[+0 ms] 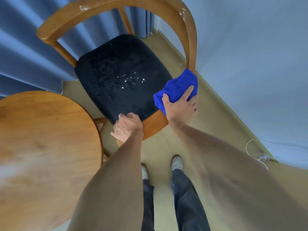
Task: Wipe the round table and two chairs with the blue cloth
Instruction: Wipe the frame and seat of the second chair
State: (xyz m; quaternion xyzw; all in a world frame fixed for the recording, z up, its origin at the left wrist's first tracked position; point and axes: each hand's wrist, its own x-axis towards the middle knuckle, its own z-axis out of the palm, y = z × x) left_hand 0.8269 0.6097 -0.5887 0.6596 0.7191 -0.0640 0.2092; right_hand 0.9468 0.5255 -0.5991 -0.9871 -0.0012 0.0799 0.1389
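Observation:
A wooden chair (190, 39) with a curved back and a dark seat cushion (120, 75) stands in front of me. White crumbs lie near the middle of the cushion. My right hand (180, 107) grips the bunched blue cloth (176, 87) against the chair's right front corner, at the foot of the curved back rail. My left hand (127, 128) holds the front edge of the seat, fingers curled over it. The round wooden table (41, 147) fills the lower left.
Blue curtains (25, 52) hang behind the chair at the left. A pale wall (250, 64) runs along the right, with a white cable (250, 147) on the floor by its skirting. My feet stand on the beige floor (160, 150) just before the chair.

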